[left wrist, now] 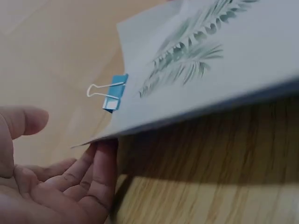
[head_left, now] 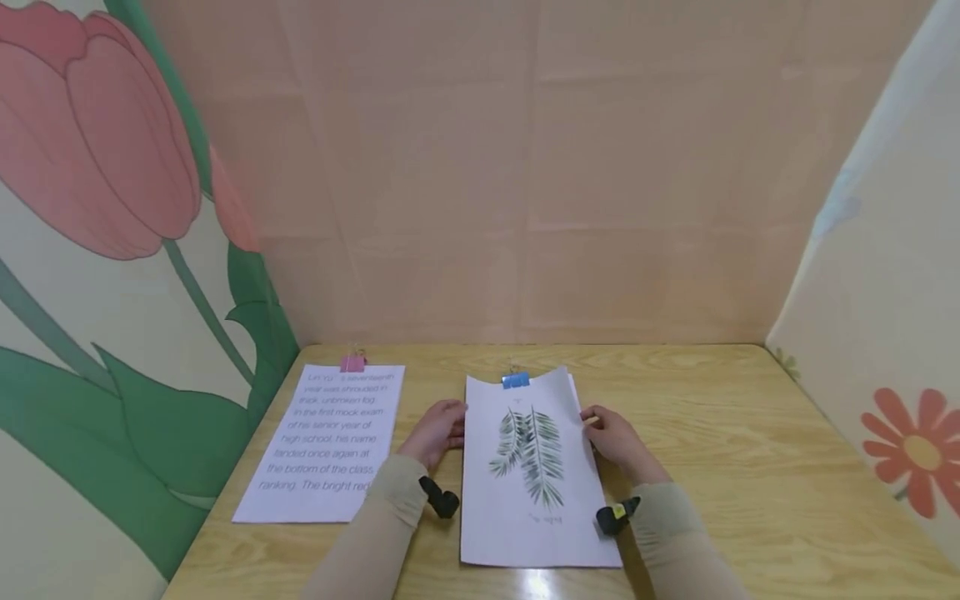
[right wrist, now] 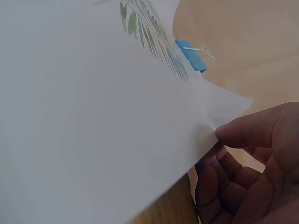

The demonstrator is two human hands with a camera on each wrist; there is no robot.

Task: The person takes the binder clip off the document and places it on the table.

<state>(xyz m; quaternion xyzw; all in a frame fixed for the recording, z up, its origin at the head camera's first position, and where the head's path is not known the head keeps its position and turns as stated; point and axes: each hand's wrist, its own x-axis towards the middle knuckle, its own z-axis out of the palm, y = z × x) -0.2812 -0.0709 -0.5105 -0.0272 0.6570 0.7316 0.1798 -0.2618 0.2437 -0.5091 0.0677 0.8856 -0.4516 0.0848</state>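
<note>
Touching sheets (head_left: 525, 487) in a blue clip (head_left: 516, 381), the left hand (head_left: 437, 432) lies unclenched; the right hand (head_left: 619, 439) pinches them.

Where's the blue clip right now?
In the head view, just right of centre: the blue clip sits on the top edge of the leaf-print sheets, right of the pink clip.

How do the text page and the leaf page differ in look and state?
The text page has a pink clip; the leaf page has a blue clip. The text page carries lines of print, while the leaf page shows mainly green fronds. The text page lies flat; the leaf page's edge is pinched by the right hand. Both are white and clipped at the top.
</note>
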